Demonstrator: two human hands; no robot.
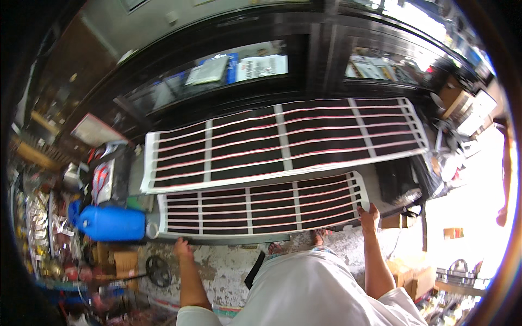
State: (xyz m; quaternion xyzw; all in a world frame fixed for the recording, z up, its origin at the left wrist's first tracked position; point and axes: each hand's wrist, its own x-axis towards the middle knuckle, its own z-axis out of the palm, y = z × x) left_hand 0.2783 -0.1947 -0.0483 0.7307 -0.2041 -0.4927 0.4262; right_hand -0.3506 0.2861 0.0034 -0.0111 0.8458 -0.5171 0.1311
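Item: near panel (pixel 261 209), long flat sheet, black cells divided by pale pink lines and white bars, white border; lies level in front of the person, spanning from one hand to the other. Left hand (pixel 182 249): at the panel's near left edge, fingers curled up against the underside rim; grip closed on the edge, though how tightly cannot be told. Right hand (pixel 368 214): at the panel's right end, fingers wrapped over the white corner; closed on it. Second item: far panel (pixel 283 142), same pattern, larger, lying just beyond and partly overlapping the near one, tilted up toward the right. Surroundings: blue plastic canister (pixel 111 223) on its side just left of the near panel; dark glass-fronted cabinet (pixel 234 70) behind both panels; cardboard box (pixel 126 262) on the floor lower left; white garment (pixel 310 288) of the person in the foreground.
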